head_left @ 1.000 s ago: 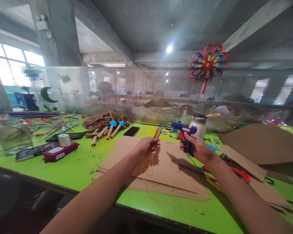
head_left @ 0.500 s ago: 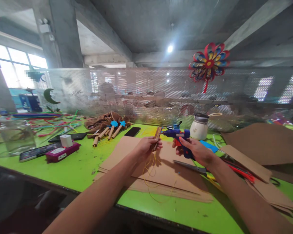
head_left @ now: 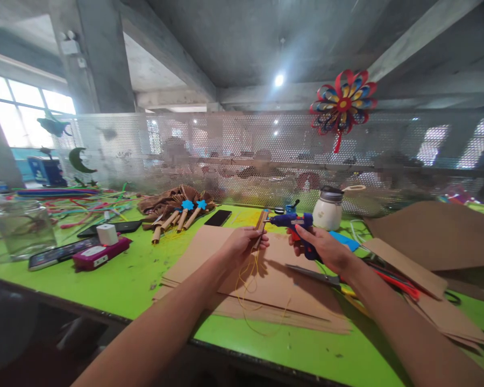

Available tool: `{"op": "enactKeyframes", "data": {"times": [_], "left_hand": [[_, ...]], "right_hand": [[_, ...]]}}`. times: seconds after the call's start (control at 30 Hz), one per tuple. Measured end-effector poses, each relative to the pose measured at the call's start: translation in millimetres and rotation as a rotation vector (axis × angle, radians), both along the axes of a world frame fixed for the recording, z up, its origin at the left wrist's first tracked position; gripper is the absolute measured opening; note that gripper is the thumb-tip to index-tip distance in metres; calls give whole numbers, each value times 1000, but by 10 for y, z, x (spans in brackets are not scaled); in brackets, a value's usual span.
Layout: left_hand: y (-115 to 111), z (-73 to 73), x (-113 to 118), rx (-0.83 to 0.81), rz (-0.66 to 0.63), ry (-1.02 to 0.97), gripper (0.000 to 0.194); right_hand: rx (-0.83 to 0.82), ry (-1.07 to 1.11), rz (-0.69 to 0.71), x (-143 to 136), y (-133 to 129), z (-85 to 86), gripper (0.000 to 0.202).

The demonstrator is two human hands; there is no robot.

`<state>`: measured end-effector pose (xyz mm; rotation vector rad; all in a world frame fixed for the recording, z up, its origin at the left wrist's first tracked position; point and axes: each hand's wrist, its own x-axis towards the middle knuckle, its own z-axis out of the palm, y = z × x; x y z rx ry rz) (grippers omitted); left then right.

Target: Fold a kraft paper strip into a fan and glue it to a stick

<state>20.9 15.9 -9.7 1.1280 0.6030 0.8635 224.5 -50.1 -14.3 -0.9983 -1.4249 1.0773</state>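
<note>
My left hand [head_left: 246, 242] pinches a narrow folded strip of brown paper [head_left: 262, 221] above the paper stack. Yellow string [head_left: 253, 267] trails down in loops from beneath that hand. My right hand [head_left: 320, 244] is wrapped round a blue glue gun [head_left: 292, 220] with a red trigger. The gun's nozzle points left, at the brown strip; whether it touches cannot be made out. Under both hands lies a stack of brown paper sheets [head_left: 210, 258]. Scissors [head_left: 312, 274] rest on its right part, below my right wrist.
Brown paper fans with blue stars [head_left: 187, 206] lie back left, beside a black phone [head_left: 218, 217]. A purple power strip [head_left: 100, 253] and glass jar [head_left: 24, 231] stand left. A white jar [head_left: 328, 209] stands behind the gun. More brown paper [head_left: 431, 236] lies right; a perforated screen [head_left: 234, 156] closes the back.
The whole view has shifted slightly. Both hands keep their hold, with the glue gun's nozzle still at the paper strip.
</note>
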Motion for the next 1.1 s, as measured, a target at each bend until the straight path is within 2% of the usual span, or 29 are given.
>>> {"op": "enactKeyframes", "data": {"times": [0.53,0.87,1.1], "left_hand": [[-2,6,-10,7,-64,-7,16],[-28,26,-9,11,-76,19,15],[-18,15,-16,18,-59,16,15]], "right_hand": [[46,39,-115,45,14,36,36],[65,56,-124,66,37,33,33],[59,67,-78,53,21,17,32]]}}
